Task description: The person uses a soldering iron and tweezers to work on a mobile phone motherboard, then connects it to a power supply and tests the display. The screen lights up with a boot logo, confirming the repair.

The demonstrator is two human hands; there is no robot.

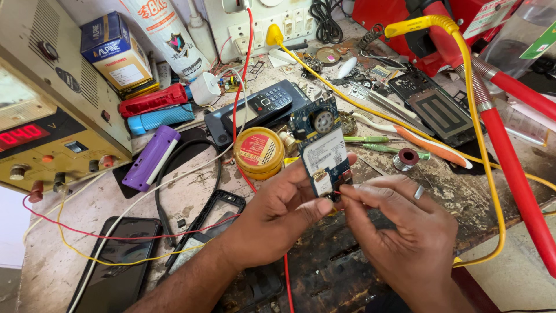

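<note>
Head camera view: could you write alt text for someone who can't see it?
Two hands, left hand and right hand, hold a small blue phone circuit board above a cluttered, scorched workbench. A round yellow tin and a keypad phone lie behind it.

A blue circuit board (324,149) bearing a white label sits near a yellow tin (259,152) with a red label, a purple cylinder (151,157), a red torch (153,99), a black keypad phone (265,103) and a yellow cable (485,145).

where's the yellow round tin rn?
Head view, centre of the bench: the yellow round tin sits just left of the blue circuit board held in the left hand, in front of the black keypad phone.
</note>
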